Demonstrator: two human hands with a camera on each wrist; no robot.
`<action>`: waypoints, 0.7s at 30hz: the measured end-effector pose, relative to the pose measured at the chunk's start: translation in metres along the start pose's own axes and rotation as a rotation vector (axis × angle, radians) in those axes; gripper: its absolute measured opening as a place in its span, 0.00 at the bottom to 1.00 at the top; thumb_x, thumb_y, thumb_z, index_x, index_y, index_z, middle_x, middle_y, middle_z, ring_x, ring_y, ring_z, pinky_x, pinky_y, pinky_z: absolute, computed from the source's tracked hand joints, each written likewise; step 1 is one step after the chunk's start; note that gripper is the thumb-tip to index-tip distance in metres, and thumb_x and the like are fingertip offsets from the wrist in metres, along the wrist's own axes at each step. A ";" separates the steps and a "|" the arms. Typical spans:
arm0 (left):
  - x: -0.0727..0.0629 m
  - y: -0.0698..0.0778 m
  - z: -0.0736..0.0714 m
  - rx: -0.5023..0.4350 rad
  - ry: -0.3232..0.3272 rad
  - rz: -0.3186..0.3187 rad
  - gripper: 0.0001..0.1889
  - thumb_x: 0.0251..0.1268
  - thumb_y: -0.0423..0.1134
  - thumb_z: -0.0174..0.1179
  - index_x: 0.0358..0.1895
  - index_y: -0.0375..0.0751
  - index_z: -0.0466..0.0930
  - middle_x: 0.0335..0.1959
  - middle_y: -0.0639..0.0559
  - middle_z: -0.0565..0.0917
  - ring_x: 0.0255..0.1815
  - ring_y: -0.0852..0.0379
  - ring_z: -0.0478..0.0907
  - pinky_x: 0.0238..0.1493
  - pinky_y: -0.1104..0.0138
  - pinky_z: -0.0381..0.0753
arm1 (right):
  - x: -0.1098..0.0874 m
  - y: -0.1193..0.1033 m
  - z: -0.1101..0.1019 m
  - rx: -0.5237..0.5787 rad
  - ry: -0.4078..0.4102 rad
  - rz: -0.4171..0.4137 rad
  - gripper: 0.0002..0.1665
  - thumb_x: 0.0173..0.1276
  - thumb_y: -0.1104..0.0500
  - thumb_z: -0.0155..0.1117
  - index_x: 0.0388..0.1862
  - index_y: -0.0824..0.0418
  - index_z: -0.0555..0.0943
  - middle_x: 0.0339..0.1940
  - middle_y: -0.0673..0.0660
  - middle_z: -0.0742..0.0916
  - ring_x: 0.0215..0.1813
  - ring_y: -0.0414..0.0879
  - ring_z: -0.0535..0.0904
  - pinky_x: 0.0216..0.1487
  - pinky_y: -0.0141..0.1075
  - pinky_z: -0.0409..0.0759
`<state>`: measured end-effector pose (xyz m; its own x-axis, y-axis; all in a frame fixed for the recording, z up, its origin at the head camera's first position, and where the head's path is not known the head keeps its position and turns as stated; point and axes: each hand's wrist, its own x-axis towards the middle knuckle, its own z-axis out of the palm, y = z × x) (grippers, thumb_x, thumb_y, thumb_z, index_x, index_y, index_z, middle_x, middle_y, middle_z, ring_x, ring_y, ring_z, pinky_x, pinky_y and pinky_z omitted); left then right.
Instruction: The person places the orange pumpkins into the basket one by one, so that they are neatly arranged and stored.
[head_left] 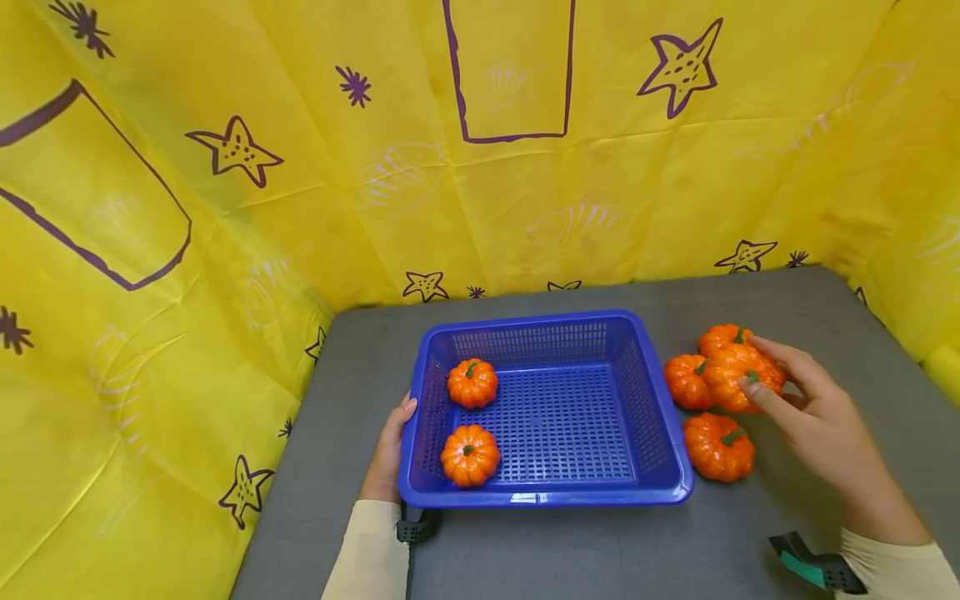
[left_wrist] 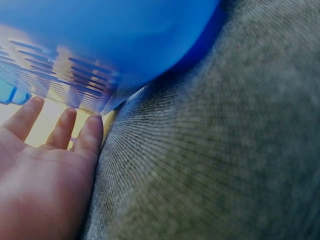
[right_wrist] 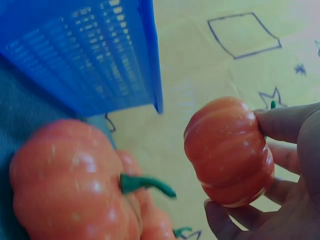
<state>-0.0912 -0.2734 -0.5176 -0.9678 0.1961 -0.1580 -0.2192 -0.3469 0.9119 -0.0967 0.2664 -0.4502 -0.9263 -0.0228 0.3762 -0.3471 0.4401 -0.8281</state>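
Note:
My right hand holds an orange toy pumpkin between thumb and fingers, just above other pumpkins right of the blue basket. Below and around it are a pumpkin at the back, one beside the basket wall and one nearer the front. My left hand is at the basket's left side, its fingertips touching the slotted outer wall. The blue plastic basket contains two pumpkins along its left side, one farther back and one nearer the front.
The basket stands on a grey tabletop. Yellow cloth printed with starfish and fish outlines surrounds the table at the back and both sides. A dark strap sits at the right wrist.

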 end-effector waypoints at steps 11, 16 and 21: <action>0.001 0.000 -0.001 0.013 -0.015 0.010 0.37 0.83 0.56 0.44 0.90 0.59 0.49 0.85 0.40 0.60 0.78 0.37 0.65 0.73 0.51 0.73 | 0.008 -0.025 0.023 0.066 -0.084 -0.064 0.35 0.74 0.76 0.65 0.79 0.67 0.74 0.71 0.44 0.78 0.57 0.37 0.79 0.52 0.21 0.77; 0.002 -0.001 0.000 0.025 -0.006 0.018 0.37 0.83 0.56 0.43 0.90 0.59 0.49 0.85 0.40 0.60 0.78 0.38 0.65 0.73 0.52 0.73 | 0.012 -0.039 0.033 0.077 -0.130 -0.068 0.35 0.76 0.74 0.65 0.80 0.65 0.73 0.70 0.45 0.79 0.56 0.39 0.80 0.53 0.22 0.77; 0.002 -0.001 -0.001 0.026 0.005 0.012 0.36 0.83 0.56 0.43 0.90 0.60 0.50 0.84 0.40 0.62 0.77 0.38 0.67 0.72 0.51 0.73 | 0.018 -0.051 0.045 0.103 -0.183 -0.095 0.35 0.77 0.75 0.63 0.81 0.65 0.72 0.68 0.51 0.80 0.52 0.41 0.81 0.50 0.25 0.80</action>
<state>-0.0928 -0.2732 -0.5193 -0.9709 0.1877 -0.1490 -0.2046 -0.3254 0.9232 -0.1019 0.2029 -0.4200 -0.8964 -0.2269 0.3807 -0.4388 0.3345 -0.8340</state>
